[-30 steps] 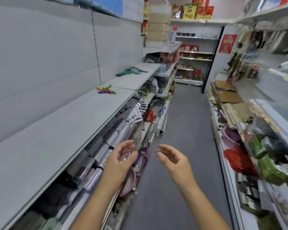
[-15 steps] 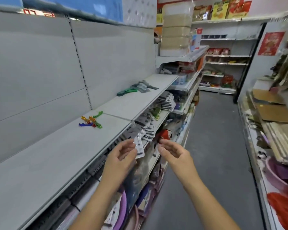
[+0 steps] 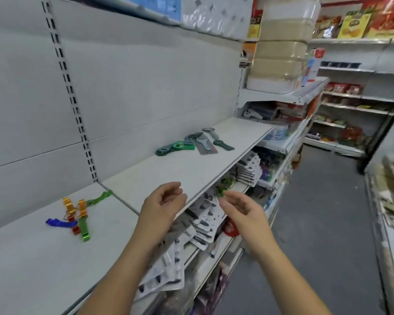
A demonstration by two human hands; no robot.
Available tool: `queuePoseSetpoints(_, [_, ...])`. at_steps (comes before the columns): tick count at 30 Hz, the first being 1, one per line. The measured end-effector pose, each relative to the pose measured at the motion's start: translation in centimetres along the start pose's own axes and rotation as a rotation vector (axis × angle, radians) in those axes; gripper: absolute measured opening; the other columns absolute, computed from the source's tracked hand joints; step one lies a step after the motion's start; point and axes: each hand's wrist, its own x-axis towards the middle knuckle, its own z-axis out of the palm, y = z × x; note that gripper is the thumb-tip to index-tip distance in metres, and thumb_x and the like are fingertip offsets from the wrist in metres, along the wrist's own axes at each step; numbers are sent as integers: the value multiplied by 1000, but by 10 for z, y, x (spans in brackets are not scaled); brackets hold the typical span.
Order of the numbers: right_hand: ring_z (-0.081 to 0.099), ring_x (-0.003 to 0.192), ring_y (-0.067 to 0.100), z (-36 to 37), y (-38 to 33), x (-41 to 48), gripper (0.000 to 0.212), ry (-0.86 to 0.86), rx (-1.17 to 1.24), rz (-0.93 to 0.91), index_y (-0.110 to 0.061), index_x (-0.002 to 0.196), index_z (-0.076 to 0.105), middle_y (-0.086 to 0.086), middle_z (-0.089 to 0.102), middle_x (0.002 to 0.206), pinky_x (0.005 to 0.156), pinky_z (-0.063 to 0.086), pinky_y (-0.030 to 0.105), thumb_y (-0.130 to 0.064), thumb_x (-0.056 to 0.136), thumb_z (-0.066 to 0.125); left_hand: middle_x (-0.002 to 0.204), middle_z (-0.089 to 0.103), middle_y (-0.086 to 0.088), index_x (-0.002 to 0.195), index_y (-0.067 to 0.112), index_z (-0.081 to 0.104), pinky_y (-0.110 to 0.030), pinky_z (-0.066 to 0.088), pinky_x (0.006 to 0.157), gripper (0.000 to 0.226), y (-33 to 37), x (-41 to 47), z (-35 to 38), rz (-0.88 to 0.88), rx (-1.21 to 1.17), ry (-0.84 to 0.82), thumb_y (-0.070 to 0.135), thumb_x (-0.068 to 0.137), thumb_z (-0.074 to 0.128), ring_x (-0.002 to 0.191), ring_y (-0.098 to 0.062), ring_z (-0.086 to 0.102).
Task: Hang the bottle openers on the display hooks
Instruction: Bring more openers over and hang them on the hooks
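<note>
A small heap of coloured metal bottle openers, gold, green, blue and red, lies on the white shelf at the left. Farther along the same shelf lies a second group of green and grey openers. My left hand hovers over the shelf's front edge with loosely curled fingers and holds nothing. My right hand hangs beside it over the aisle side, fingers relaxed and empty. Both hands are apart from either group of openers. I see no display hooks on the slotted back panel.
Carded packs hang in rows below the shelf edge. Stacked plastic tubs stand on a higher shelf to the right. The grey aisle floor runs ahead, with stocked shelving at the far end and along the right side.
My view has swung left and up toward the white shelf, so both opener groups look nearer. Both hands have risen to the shelf edge and stay empty.
</note>
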Motion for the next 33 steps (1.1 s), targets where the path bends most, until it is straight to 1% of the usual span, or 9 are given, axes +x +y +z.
queuePoseSetpoints(3, [68, 93, 0, -18, 1, 58, 25, 1, 7, -20, -22, 116, 68, -7, 74, 106, 73, 51, 8, -21, 91, 71, 107, 72, 11, 114, 30, 69, -21, 49, 92, 28, -2, 49, 22, -24, 35, 28, 21, 88, 72, 91, 7, 66])
queuePoseSetpoints(8, [69, 94, 4, -46, 13, 147, 23, -7, 23, -6, -23, 114, 70, -6, 74, 103, 70, 51, 9, -23, 91, 71, 108, 72, 9, 113, 29, 68, -16, 47, 85, 28, -7, 110, 59, -70, 72, 97, 23, 87, 73, 91, 7, 66])
queuePoseSetpoints(14, [68, 93, 1, -82, 38, 266, 27, -90, 23, -28, -21, 117, 68, -6, 73, 106, 70, 52, 9, -24, 91, 71, 110, 70, 13, 118, 29, 66, -20, 48, 89, 34, -14, 178, 116, -102, 168, 213, 27, 85, 74, 100, 0, 65])
queuePoseSetpoints(17, [66, 97, 2, -98, 47, 325, 31, -183, -12, -20, -22, 119, 67, -8, 72, 105, 77, 51, 13, -27, 89, 73, 114, 68, 11, 122, 27, 65, -22, 48, 89, 38, -12, 216, 146, -118, 228, 279, 30, 85, 75, 103, -3, 64])
queuePoseSetpoints(19, [66, 100, 5, -105, 53, 358, 36, -237, -53, -5, -22, 120, 67, -9, 72, 106, 89, 54, 25, -31, 87, 75, 118, 66, 10, 126, 25, 62, -23, 47, 90, 43, -8, 239, 165, -150, 299, 313, 34, 85, 74, 105, -3, 62])
queuePoseSetpoints(23, [64, 105, 9, -108, 59, 404, 43, -345, -278, -8, -23, 123, 65, -7, 69, 112, 93, 53, 29, -41, 85, 74, 127, 60, 7, 134, 23, 56, -29, 47, 91, 61, -9, 278, 191, -242, 527, 300, 49, 81, 70, 112, -9, 58])
queuePoseSetpoints(27, [59, 113, 12, -95, 59, 430, 59, -431, -514, -71, -20, 134, 59, -3, 64, 126, 96, 50, 31, -50, 85, 69, 116, 59, -1, 112, 22, 60, -38, 51, 89, 50, -21, 306, 208, -274, 814, 285, 59, 80, 64, 105, -20, 57])
queuePoseSetpoints(30, [56, 121, 18, -81, 63, 438, 65, -468, -702, -120, -17, 133, 60, 2, 60, 133, 97, 49, 33, -55, 82, 68, 136, 50, -4, 140, 21, 48, -37, 44, 101, 80, -34, 317, 213, -297, 1112, 269, 74, 81, 52, 124, -23, 46])
queuePoseSetpoints(33, [56, 114, 24, -74, 65, 439, 59, -447, -978, -246, -18, 119, 67, 4, 61, 122, 91, 48, 34, -60, 78, 69, 136, 49, -2, 143, 24, 42, -36, 43, 98, 84, -37, 318, 215, -274, 1263, 289, 80, 80, 47, 125, -23, 44])
